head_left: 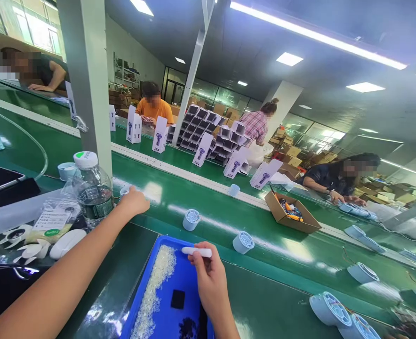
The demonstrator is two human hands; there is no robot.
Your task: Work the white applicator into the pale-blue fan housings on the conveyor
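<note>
Presently we note the right hand [211,278] over the blue tray [190,310], fingertips pinched together on a small white stick [196,252] whose long axis lies nearly level, left to right. The left hand [134,201] is stretched well forward onto the green conveyor belt [229,263], resting on a small pale part [124,190] just beside the water bottle [92,188]; whether those fingers are closed we cannot tell. A pale round housing [191,219] lies between the hands, nearer the right.

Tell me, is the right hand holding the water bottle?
No, the right hand pinches a small white stick over the blue tray; the water bottle stands beside the left hand.
</note>
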